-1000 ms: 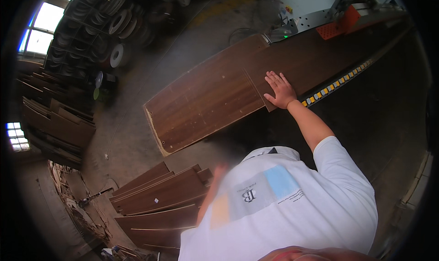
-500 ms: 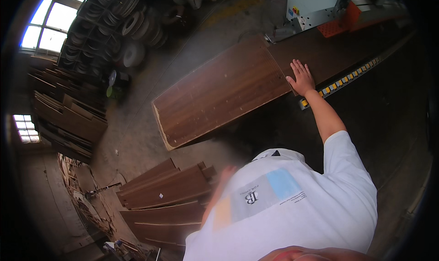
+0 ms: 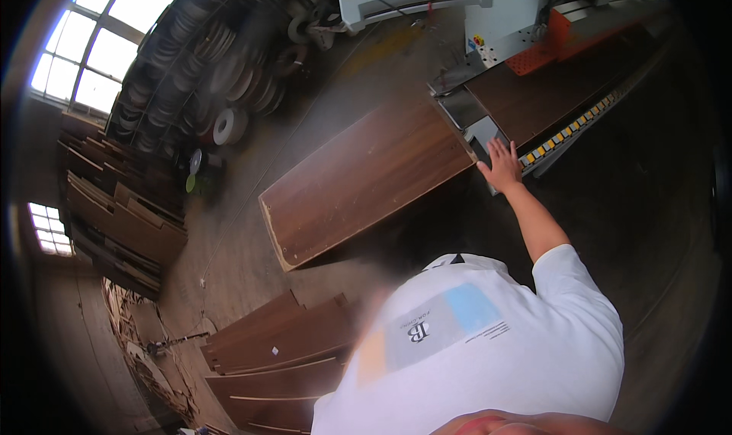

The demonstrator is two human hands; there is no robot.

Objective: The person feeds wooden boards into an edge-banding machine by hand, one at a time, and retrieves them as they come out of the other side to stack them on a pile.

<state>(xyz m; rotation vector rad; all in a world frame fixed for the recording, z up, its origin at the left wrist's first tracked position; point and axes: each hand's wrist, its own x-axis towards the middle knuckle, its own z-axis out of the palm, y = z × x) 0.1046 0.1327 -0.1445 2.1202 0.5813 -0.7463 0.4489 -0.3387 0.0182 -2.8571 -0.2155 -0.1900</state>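
Note:
My right hand [image 3: 502, 168] is stretched out with its fingers spread, holding nothing. It is over the grey end of a machine bed, close to the near end of a dark brown board [image 3: 553, 92]. That board lies on the machine beside a track of yellow and grey rollers [image 3: 564, 135]. Left of the hand, another brown board [image 3: 366, 183] lies flat, with chipped pale edges. My left hand [image 3: 374, 304] is a blur beside my white shirt, near leaning brown panels [image 3: 282, 332]; its fingers cannot be made out.
An orange guard [image 3: 560, 37] is on the machine at the upper right. A second white machine [image 3: 412, 2] stands at the far side. Rolls of edging [image 3: 229, 126] fill a dark rack at the upper left. Stacked boards [image 3: 126, 206] stand along the left side.
The board on the machine has slid away toward the upper right, parting from the board on the left and baring the grey bed. My right hand stays near the gap. The view has shifted slightly.

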